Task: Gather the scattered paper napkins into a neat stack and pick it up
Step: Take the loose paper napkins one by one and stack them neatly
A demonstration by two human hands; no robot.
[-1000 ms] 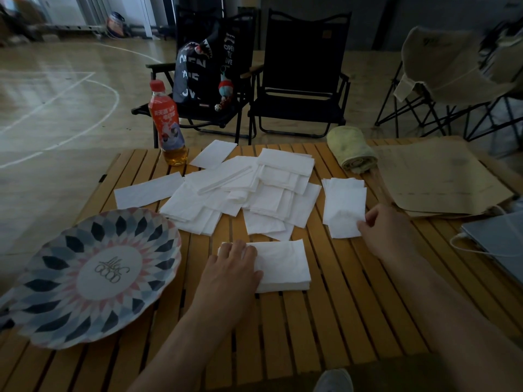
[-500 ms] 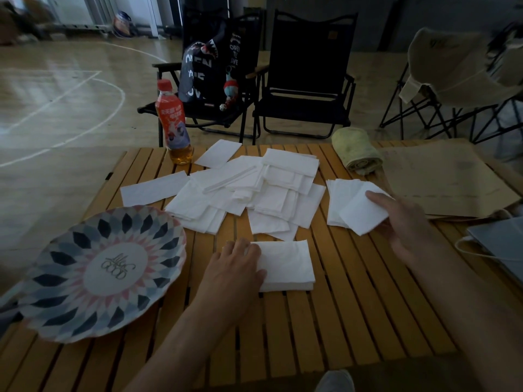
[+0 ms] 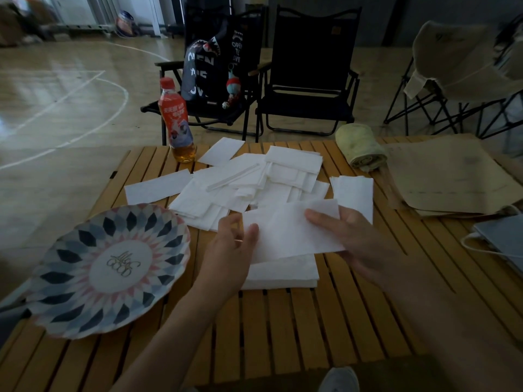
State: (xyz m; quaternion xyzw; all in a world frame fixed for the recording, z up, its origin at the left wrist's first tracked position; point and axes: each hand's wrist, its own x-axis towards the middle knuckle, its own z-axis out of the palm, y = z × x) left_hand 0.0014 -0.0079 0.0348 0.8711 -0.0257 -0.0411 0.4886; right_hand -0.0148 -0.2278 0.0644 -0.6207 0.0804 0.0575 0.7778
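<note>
White paper napkins (image 3: 254,182) lie scattered over the far middle of the slatted wooden table (image 3: 283,329). A small neat stack (image 3: 283,274) sits near the table's middle. My right hand (image 3: 359,244) pinches one napkin (image 3: 294,233) by its right edge and holds it just above the stack. My left hand (image 3: 232,250) is at the stack's left side, its thumb touching the held napkin's left edge, fingers loosely spread. A few more napkins (image 3: 356,193) lie to the right of the scattered pile.
A patterned plate (image 3: 104,267) sits at the left front. A red-labelled bottle (image 3: 177,123) stands at the far left edge. A rolled green towel (image 3: 360,147), brown paper bags (image 3: 447,176) and a grey device with a cable (image 3: 503,239) occupy the right side. Folding chairs stand beyond.
My right hand took a napkin from the right-hand pile and carried it left, over the stack. My left hand lifted off the stack and now meets the napkin's left edge.
</note>
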